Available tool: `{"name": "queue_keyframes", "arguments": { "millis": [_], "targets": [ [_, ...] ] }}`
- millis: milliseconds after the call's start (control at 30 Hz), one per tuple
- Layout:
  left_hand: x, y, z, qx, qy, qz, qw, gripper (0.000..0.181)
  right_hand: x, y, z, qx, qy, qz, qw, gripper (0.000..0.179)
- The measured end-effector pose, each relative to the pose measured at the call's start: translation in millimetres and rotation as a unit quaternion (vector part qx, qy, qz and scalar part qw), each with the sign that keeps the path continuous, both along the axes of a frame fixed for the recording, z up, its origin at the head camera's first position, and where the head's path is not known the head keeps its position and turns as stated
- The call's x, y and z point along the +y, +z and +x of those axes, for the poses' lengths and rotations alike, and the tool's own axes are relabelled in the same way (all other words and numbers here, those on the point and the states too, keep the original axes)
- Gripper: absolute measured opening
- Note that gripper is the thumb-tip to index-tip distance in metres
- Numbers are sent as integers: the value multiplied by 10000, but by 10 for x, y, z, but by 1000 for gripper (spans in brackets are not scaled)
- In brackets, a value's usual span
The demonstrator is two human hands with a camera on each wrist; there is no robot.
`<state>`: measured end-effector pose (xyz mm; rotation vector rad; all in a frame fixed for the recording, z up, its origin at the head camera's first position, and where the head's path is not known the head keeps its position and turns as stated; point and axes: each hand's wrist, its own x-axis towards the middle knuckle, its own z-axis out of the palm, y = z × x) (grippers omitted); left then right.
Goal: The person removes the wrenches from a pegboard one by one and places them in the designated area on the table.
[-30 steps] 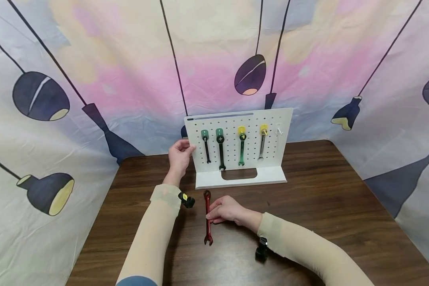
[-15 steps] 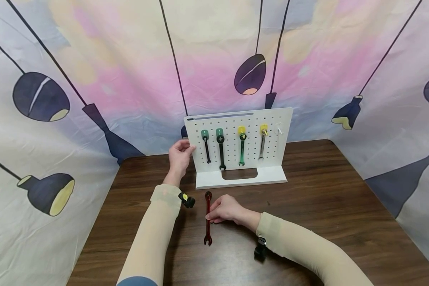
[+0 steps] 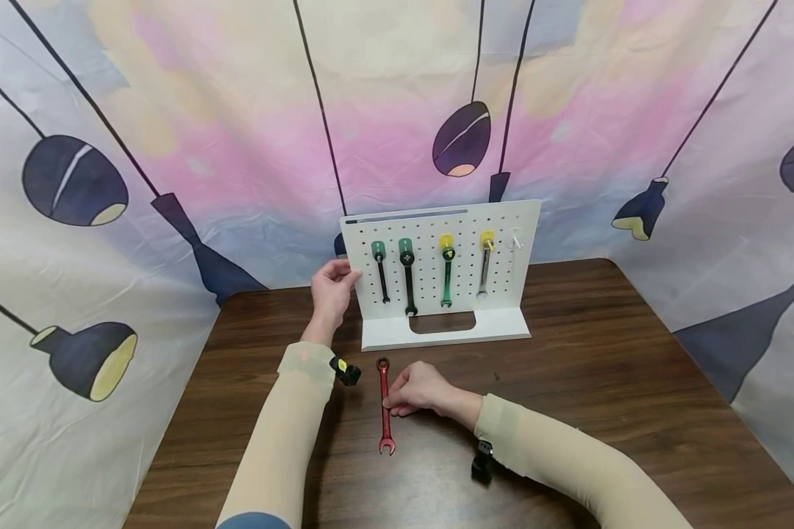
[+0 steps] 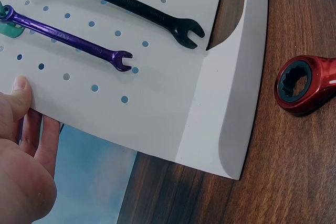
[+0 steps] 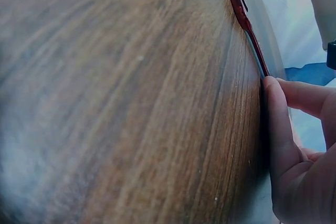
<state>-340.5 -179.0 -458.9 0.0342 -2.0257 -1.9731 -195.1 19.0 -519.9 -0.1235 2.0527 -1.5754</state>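
My left hand (image 3: 331, 296) holds the left edge of a white pegboard stand (image 3: 503, 325). In the left wrist view its thumb lies on the board's front, the other fingers behind it. Just in front of the stand, my right hand (image 3: 423, 386) pinches a red ratcheting combination wrench (image 3: 386, 422) around mid-shaft. The wrench's ring end (image 4: 320, 77) points toward the board, its open end toward me. Whether it touches the table cannot be told. A small purple wrench (image 4: 68, 36), a large dark wrench (image 3: 409, 283), a green wrench (image 3: 447, 283) and a silver wrench (image 3: 485, 272) hang on the board.
A white hook (image 3: 516, 241) at the board's right holds no wrench. The stand is on a brown wood-grain table (image 3: 589, 367), near its back edge. Behind hangs a cloth backdrop (image 3: 397, 95) printed with lamps. Each wrist wears a small black camera (image 3: 482, 464).
The red wrench turns slightly in my right hand; its face looks darker half a second ago and brighter red now. My left hand stays at the board's edge.
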Motion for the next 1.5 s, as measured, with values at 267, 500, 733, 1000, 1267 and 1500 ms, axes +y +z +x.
{"name": "queue_keyframes", "arguments": {
  "millis": [267, 500, 733, 1000, 1267, 1500],
  "targets": [
    [-6, -22, -4, -11, 49, -50, 10000, 14, 0, 5, 9, -60, 4, -61, 10000, 11],
    [-10, -17, -10, -1, 29, -48, 10000, 14, 14, 12, -6, -126, 32, -155, 9998, 12],
    [-22, -9, -13, 6, -10, -69, 10000, 14, 92, 15, -49, -163, 279, -319, 9990, 10],
    [-23, -9, -8, 47, 32, -42, 10000, 14, 265, 23, -167, -86, 523, -554, 9971, 18],
    [-6, -16, -4, -16, 19, -26, 10000, 14, 563, 83, -291, -22, 494, -671, 9965, 29],
    [-2, -37, -2, 11, 59, -136, 9999, 16, 844, 186, -383, 31, 371, -850, 9957, 38]
  ]
}}
